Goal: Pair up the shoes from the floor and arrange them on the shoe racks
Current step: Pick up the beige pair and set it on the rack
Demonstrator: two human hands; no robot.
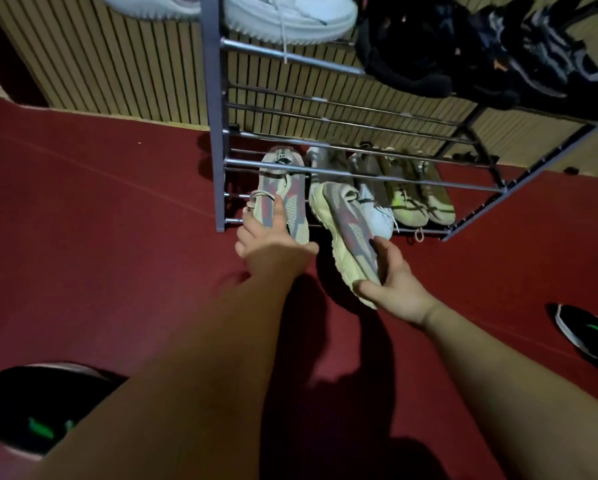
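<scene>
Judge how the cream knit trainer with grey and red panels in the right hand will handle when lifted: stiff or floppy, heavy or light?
Probably light: the right hand grips the cream knit trainer by its heel end alone. Its mesh upper likely gives under the thumb, but the thick ridged sole should keep it from flopping.

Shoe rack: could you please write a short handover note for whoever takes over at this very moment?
Left grip holds the near end of a grey-red shoe lying on the lowest tier of the rack.
Right grip holds its match, far end on that tier, near end past the front edge.
Done: white shoes and black shoes on top; a white shoe and a yellow-green pair below.
Left: seat the match, then pair the black-green shoe on the floor at right with the dark shoe at lower left.
</scene>
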